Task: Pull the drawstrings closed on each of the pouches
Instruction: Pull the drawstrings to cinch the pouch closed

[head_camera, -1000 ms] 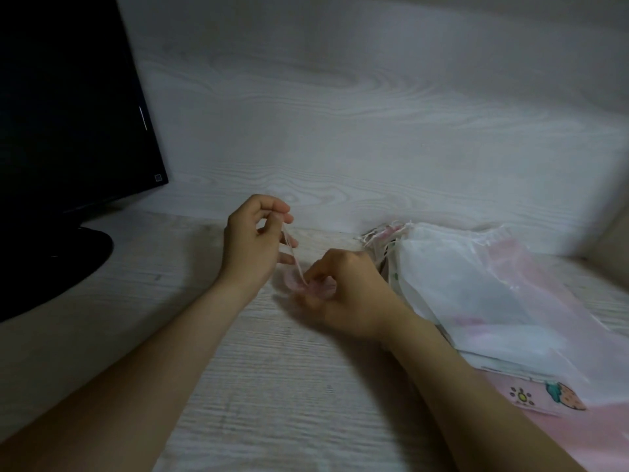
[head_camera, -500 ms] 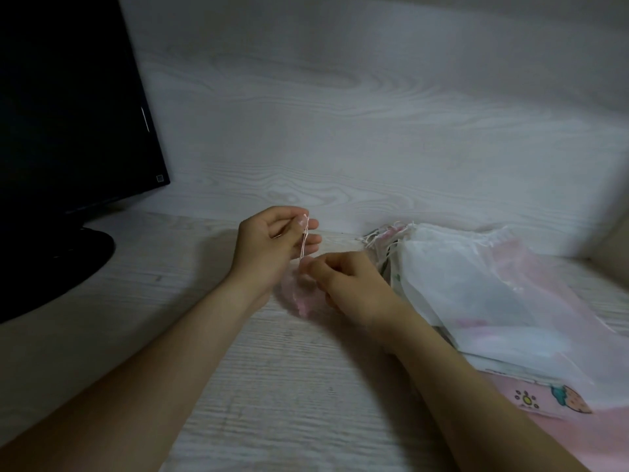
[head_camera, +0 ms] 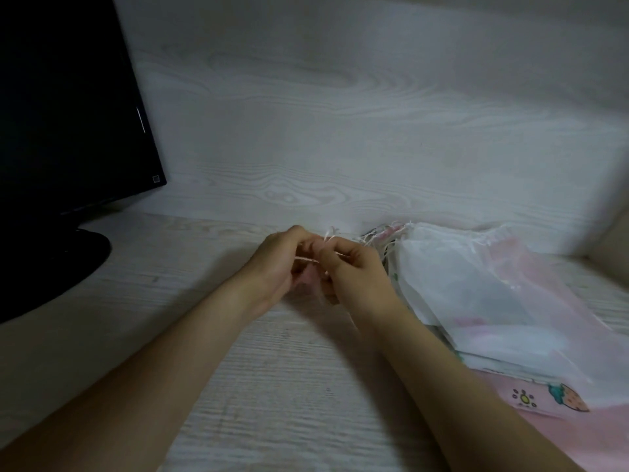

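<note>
A small pink pouch (head_camera: 311,277) is bunched between my two hands at the middle of the desk, mostly hidden by my fingers. My left hand (head_camera: 277,264) pinches its thin white drawstring (head_camera: 304,259), which runs across to my right hand (head_camera: 354,270). My right hand pinches the string's other side, and frayed string ends (head_camera: 332,233) stick up above my fingers. To the right lies a pile of sheer white and pink pouches (head_camera: 476,287) with their drawstring ends (head_camera: 377,238) pointing left.
A black monitor (head_camera: 68,107) on its round stand (head_camera: 51,267) fills the left side. A pale wood-grain wall (head_camera: 340,131) rises behind the wood-grain desk (head_camera: 272,386). A pink pouch with a strawberry print (head_camera: 565,396) lies at the lower right.
My hands have come together, fingertips almost touching. The drawstring that ran steeply between them now lies nearly level, and both hands have shifted slightly right toward the pile.
</note>
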### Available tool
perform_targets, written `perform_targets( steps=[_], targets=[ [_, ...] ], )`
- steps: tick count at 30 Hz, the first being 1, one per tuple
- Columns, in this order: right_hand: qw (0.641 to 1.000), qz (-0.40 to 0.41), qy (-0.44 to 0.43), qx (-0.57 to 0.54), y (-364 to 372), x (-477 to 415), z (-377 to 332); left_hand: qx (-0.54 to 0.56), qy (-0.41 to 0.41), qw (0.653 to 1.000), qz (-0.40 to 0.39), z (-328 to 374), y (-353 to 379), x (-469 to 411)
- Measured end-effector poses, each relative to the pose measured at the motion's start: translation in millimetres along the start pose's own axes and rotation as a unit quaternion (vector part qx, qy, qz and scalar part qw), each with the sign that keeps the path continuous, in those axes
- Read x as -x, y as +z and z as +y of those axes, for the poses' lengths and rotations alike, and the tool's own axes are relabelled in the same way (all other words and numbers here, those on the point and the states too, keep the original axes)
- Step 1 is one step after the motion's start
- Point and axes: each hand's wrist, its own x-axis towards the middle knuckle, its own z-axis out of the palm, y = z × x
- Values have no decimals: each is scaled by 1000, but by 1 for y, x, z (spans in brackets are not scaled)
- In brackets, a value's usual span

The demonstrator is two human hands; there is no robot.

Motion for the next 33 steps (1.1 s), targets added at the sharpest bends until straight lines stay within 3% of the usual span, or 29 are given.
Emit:
perform_targets(
  steps=[3, 6, 11, 14, 17, 19, 23, 26, 30, 33],
  targets=[
    [998, 33, 30, -42, -3, -2, 0, -16, -29, 997, -63, -3, -3, 0],
    [994, 76, 59, -60, -6, -5, 1, -61, 1, 993, -101, -6, -9, 2],
    [988, 126, 52, -77, -13, -8, -2, -171, 50, 978, -109, -13, -22, -2],
    [980, 162, 59, -96, -18, -13, -6, -131, 52, 987, -79, -11, -23, -5],
    [981, 187, 40, 41, -21, -14, -1, -48, 38, 997, -51, -8, -22, -6],
    [970, 143, -6, 195, -20, -9, -1, -26, 40, 999, -25, -8, -19, -8],
    [904, 30, -95, 417, -11, 0, 1, -13, 56, 998, 12, -9, -16, -12],
    [885, 12, -159, 438, -8, 1, 8, -28, 59, 998, 20, -6, -18, -11],
    [891, 33, -151, 426, -9, -2, 11, -68, 74, 994, 43, -6, -20, -12],
    [871, 44, -158, 463, -10, -4, 11, -124, 103, 985, 59, -8, -22, -15]
  ],
)
